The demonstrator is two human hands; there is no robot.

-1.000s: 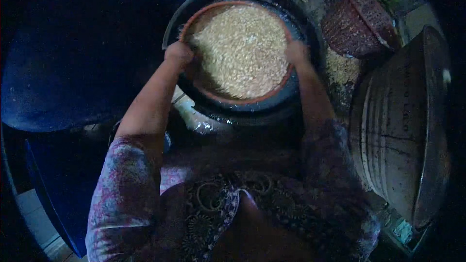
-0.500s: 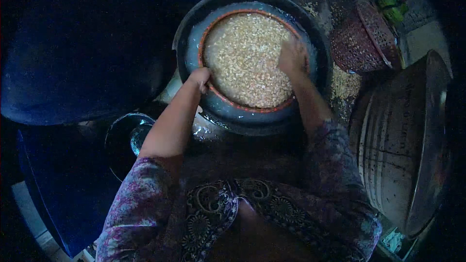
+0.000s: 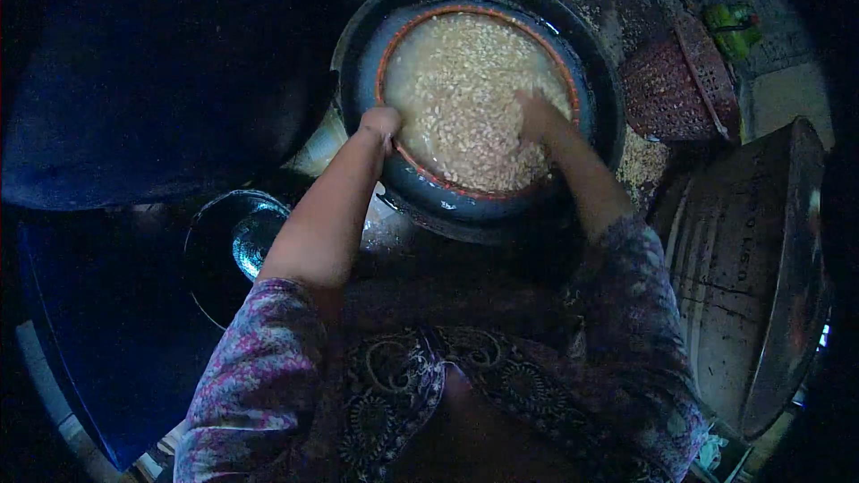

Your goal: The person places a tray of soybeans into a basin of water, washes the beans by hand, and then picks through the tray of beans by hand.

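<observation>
A round basket with an orange-red rim (image 3: 382,67) sits in a wide dark basin (image 3: 601,63) of water. Pale split beans or kernels (image 3: 470,80) fill it, under cloudy water in places. My left hand (image 3: 382,122) is closed around the near left part of the rim. Among the kernels at the right side, my right hand (image 3: 539,118) has its fingers stretched out and partly sunk in, so the tips are hard to make out.
A reddish perforated basket (image 3: 684,80) stands at the right, with spilled kernels (image 3: 644,161) beside it. Nearer is a large tilted tub (image 3: 725,277). Big dark blue containers (image 3: 161,107) fill the left. A round vessel (image 3: 246,241) holding something shiny lies by my left forearm.
My right hand has moved down and slightly left from near the rim into the kernels. The view has shifted a little; my left hand keeps its grip on the rim.
</observation>
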